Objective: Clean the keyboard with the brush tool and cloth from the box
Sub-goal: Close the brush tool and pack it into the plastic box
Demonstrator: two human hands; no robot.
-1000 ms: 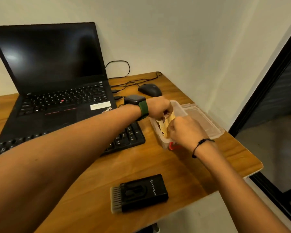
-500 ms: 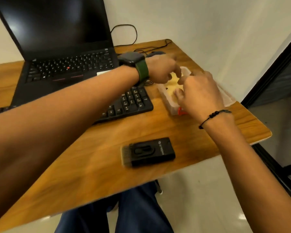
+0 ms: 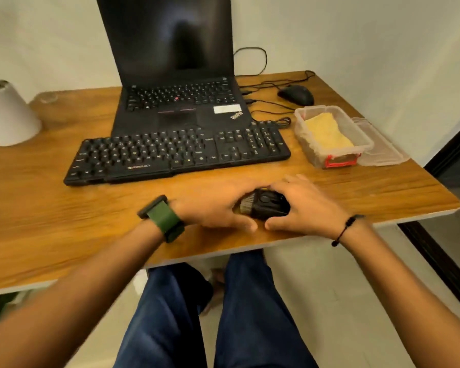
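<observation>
A wooden table point(image 3: 64, 235) carries an open black laptop point(image 3: 175, 75) at the far side, with a black full-size keyboard point(image 3: 175, 152) lying just in front of it. To the right stands a clear plastic box point(image 3: 307, 144) holding a folded yellow cloth point(image 3: 327, 134). At the near edge, the left hand point(image 3: 218, 205) and right hand point(image 3: 303, 205) both curl their fingers round a small black brush tool point(image 3: 266, 207), bristles pointing left.

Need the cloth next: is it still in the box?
In the box. The yellow cloth lies inside the clear box, whose lid is off beside it.
</observation>
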